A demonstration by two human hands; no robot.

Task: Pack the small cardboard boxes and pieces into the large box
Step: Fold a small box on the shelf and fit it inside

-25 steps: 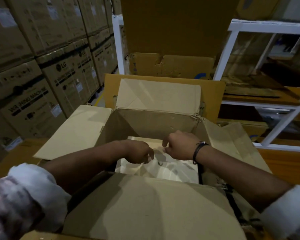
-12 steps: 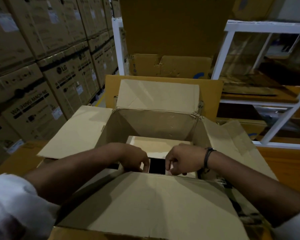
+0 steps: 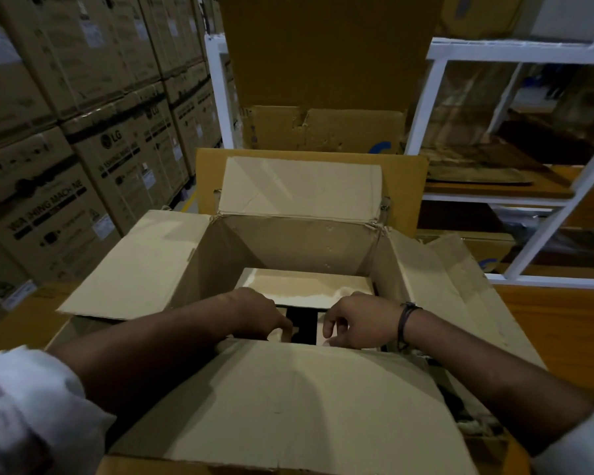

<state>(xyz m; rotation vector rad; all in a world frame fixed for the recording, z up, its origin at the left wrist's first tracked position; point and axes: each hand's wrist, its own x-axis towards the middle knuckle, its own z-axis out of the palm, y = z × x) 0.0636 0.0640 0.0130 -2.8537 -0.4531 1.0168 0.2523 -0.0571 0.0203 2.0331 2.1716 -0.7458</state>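
While both hands reach in, large box [image 3: 199, 265] flaps splayed, pale cardboard piece [image 3: 306, 286] inside, left grip [image 3: 258, 320] and right grip [image 3: 357, 323] curled, hold unclear.

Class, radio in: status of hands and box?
Left hand, right hand down inside large box. Both on cardboard piece; grip unclear. Near flap hides fingertips.

Both hands [image 3: 258, 313] inside large box [image 3: 299, 399], maybe gripping cardboard piece [image 3: 306, 286]
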